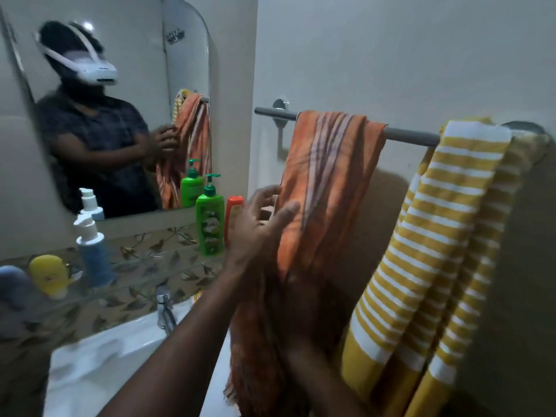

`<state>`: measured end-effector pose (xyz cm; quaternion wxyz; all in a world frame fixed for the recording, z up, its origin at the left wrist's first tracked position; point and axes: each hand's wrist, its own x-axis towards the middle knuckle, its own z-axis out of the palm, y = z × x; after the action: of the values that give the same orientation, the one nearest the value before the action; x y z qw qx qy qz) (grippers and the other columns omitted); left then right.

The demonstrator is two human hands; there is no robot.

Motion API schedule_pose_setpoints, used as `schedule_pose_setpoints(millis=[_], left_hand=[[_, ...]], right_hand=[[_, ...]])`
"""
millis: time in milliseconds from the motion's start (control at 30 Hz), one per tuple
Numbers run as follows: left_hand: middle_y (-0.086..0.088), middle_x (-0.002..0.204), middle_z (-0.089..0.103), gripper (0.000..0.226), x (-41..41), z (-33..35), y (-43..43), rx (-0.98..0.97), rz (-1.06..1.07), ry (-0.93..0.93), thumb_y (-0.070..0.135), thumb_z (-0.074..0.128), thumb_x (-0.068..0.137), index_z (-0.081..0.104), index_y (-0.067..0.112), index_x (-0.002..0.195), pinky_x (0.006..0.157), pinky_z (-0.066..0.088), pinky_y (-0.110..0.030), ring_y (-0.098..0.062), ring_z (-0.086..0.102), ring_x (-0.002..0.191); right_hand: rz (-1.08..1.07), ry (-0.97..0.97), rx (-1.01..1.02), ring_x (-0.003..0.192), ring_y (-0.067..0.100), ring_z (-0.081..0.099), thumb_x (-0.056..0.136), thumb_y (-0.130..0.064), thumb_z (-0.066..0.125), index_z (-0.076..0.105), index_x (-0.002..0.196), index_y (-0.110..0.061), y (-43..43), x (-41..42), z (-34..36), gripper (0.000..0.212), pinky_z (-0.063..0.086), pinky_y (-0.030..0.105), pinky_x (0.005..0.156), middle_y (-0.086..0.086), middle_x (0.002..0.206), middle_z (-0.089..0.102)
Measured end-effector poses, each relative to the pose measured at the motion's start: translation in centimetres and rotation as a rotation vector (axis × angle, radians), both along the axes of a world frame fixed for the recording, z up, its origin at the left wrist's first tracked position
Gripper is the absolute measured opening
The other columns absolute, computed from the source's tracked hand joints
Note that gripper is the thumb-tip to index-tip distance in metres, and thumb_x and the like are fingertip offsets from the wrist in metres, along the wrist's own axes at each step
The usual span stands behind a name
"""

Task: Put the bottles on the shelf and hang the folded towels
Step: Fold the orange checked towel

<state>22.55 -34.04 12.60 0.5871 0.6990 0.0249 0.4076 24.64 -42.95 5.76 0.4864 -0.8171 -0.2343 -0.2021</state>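
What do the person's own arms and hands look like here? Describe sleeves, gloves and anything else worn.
The left hand and right hand are bare. There are no gloves, and no ring or watch can be made out, though the right is dim and blurred. Both forearms are uncovered to the frame's edge. The mirror shows short, dark sleeves.

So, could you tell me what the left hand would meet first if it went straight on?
The orange towel on the rail: the open left hand points right at its near edge, though whether it touches is unclear.
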Motion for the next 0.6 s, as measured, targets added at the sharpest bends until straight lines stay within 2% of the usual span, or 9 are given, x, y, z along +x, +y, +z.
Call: schedule_pose_setpoints(millis=[100, 133, 167, 200, 267, 367, 467, 533, 600], left_hand=[[0.003, 0.113, 0.073, 0.061, 0.3, -1.0, -2.9, 0.312, 0.234, 0.229, 0.043, 0.079, 0.076, 0.055, 0.038, 0.132, 0.086, 0.059, -0.032, -0.014, 0.071, 0.099], [0.001, 0.114, 0.074, 0.062, 0.2, -1.9, -3.1, 0.314, 0.281, 0.274, 0.031, 0.078, 0.075, 0.055, 0.039, 0.132, 0.088, 0.059, -0.037, -0.019, 0.072, 0.101], [0.001, 0.115, 0.076, 0.062, -0.4, -2.8, -3.3, 0.241, 0.294, 0.297, 0.022, 0.074, 0.075, 0.056, 0.038, 0.132, 0.091, 0.059, -0.04, -0.021, 0.072, 0.104], [0.004, 0.113, 0.077, 0.06, -1.3, -3.9, -3.2, 0.128, 0.289, 0.308, 0.017, 0.07, 0.074, 0.061, 0.036, 0.13, 0.094, 0.059, -0.041, -0.02, 0.073, 0.105], [0.011, 0.103, 0.079, 0.048, -3.6, -5.6, -3.0, -0.035, 0.284, 0.331, 0.003, 0.064, 0.078, 0.073, 0.032, 0.116, 0.091, 0.06, -0.035, -0.015, 0.073, 0.101], [0.013, 0.089, 0.079, 0.053, -6.6, -7.2, -2.9, -0.067, 0.215, 0.433, -0.017, 0.06, 0.083, 0.076, 0.029, 0.104, 0.079, 0.059, -0.027, -0.011, 0.072, 0.091], [-0.004, 0.099, 0.079, 0.035, -8.7, -9.0, -3.5, -0.011, 0.069, 0.599, -0.006, 0.064, 0.08, 0.077, 0.014, 0.107, 0.085, 0.059, -0.033, -0.019, 0.074, 0.094], [-0.006, 0.104, 0.08, 0.037, -10.2, -10.6, -4.0, 0.086, 0.023, 0.716, 0.014, 0.065, 0.072, 0.079, 0.012, 0.107, 0.092, 0.058, -0.04, -0.022, 0.075, 0.1], [-0.006, 0.104, 0.08, 0.041, -11.6, -12.1, -4.1, 0.165, -0.03, 0.848, 0.025, 0.066, 0.069, 0.079, 0.014, 0.107, 0.092, 0.058, -0.043, -0.019, 0.074, 0.098]], right_hand=[[0.161, -0.064, -0.292, 0.099, 0.015, 0.075, 0.097, -0.032, 0.051, 0.068, 0.123, -0.022, -1.7, -0.9, -2.9, 0.033, 0.054, 0.025, 0.083, 0.0, 0.109, 0.079], [0.242, -0.085, -0.382, 0.108, 0.019, 0.072, 0.097, -0.041, 0.05, 0.069, 0.125, -0.023, -2.6, -1.3, -4.2, 0.039, 0.051, 0.029, 0.084, 0.002, 0.117, 0.076], [0.392, 0.032, -0.409, 0.111, 0.023, 0.07, 0.095, -0.053, 0.046, 0.069, 0.124, -0.025, -4.0, -2.1, -5.8, 0.047, 0.048, 0.032, 0.081, 0.004, 0.12, 0.074], [0.511, 0.093, -0.342, 0.103, 0.023, 0.071, 0.09, -0.063, 0.047, 0.071, 0.116, -0.025, -5.3, -3.0, -6.5, 0.052, 0.046, 0.031, 0.075, 0.005, 0.113, 0.075], [0.508, 0.094, -0.058, 0.079, 0.014, 0.07, 0.087, -0.06, 0.06, 0.071, 0.093, -0.021, -7.2, -3.9, -7.5, 0.04, 0.05, 0.032, 0.065, -0.001, 0.087, 0.073], [0.305, 0.135, 0.316, 0.078, 0.007, 0.07, 0.085, -0.058, 0.071, 0.068, 0.101, -0.026, -7.8, -3.2, -5.5, 0.037, 0.058, 0.03, 0.069, -0.011, 0.089, 0.071], [0.258, 0.214, 0.39, 0.094, 0.007, 0.07, 0.079, -0.066, 0.074, 0.065, 0.124, -0.014, -6.8, -2.1, -1.9, 0.07, 0.05, 0.011, 0.083, -0.007, 0.108, 0.072], [0.258, 0.245, 0.383, 0.099, 0.001, 0.065, 0.084, -0.048, 0.082, 0.063, 0.132, -0.013, -5.8, -2.0, -0.4, 0.063, 0.037, -0.002, 0.08, -0.015, 0.11, 0.069], [0.239, 0.309, 0.383, 0.098, 0.004, 0.065, 0.086, -0.03, 0.081, 0.07, 0.124, -0.017, -5.3, -2.7, -0.2, 0.041, 0.039, 0.003, 0.074, -0.016, 0.101, 0.069]])
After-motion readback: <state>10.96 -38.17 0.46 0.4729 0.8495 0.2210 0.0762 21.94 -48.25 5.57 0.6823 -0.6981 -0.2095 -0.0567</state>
